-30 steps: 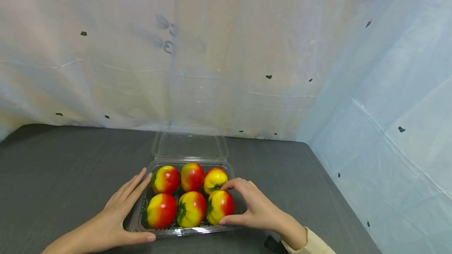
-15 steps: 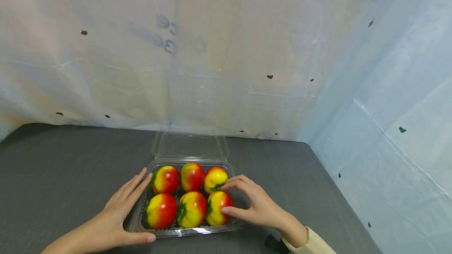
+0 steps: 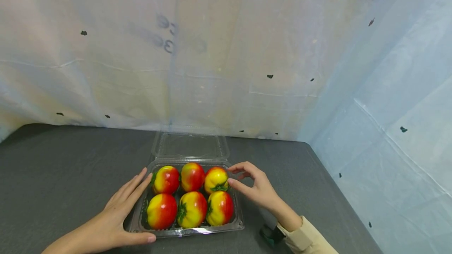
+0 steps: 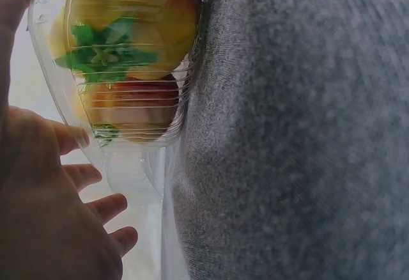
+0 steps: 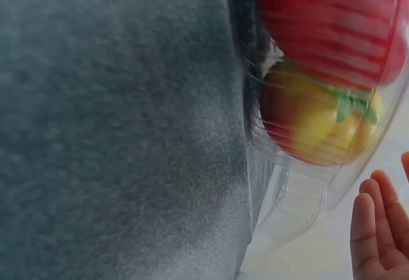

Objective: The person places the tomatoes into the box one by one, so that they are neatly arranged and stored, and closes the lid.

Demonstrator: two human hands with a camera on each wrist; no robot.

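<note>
A clear plastic clamshell box [image 3: 141,227] holds glossy red-and-yellow fruits with green leafy calyxes, in two rows of three. My left hand [image 3: 112,215] lies along the box's left side, fingers extended, fingertips at the rim and thumb at the front corner. In the left wrist view its spread fingers [image 4: 108,208] show beside the clear wall. My right hand [image 3: 260,189] is at the right rim, thumb tip right by the back right fruit [image 3: 215,178]. Its fingers are loosely bent with nothing between them. The front right fruit [image 3: 220,208] sits uncovered in its corner.
The box's transparent lid [image 3: 191,146] lies folded back behind it. All this rests on a dark grey table [image 3: 70,167]. Translucent plastic sheeting [image 3: 219,50] hangs along the back, and more sheeting [image 3: 395,120] hangs on the right. A dark strap [image 3: 271,235] is by the right sleeve.
My right hand has left the front right fruit and moved back and slightly right, to the back right fruit. That front fruit's calyx still faces left. The left hand has stayed in place.
</note>
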